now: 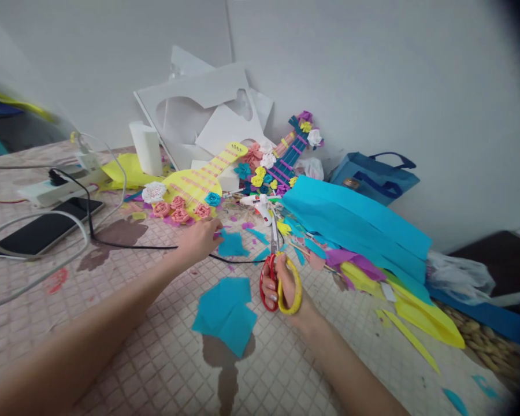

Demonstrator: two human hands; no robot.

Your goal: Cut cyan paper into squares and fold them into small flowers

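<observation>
My right hand (281,283) grips scissors (274,240) with one red and one yellow handle loop, blades pointing away from me. My left hand (200,236) has its fingers curled at the left edge of a small blue paper piece (233,244), apparently pinching it; the fingertips are partly hidden. Nearer to me lie overlapping cut blue paper pieces (226,315). Beyond the hands rests a yellow guitar-shaped cutout (199,186) with paper roses along its lower edge. A white glue gun (262,207) lies just past the scissor tips.
Large blue paper (355,225) and yellow paper strips (424,312) cover the right side. A black cable (134,247) crosses the table by my left wrist. At left are a phone (47,222) and a power strip (60,185). A flower-covered blue guitar shape (290,159) leans at the back.
</observation>
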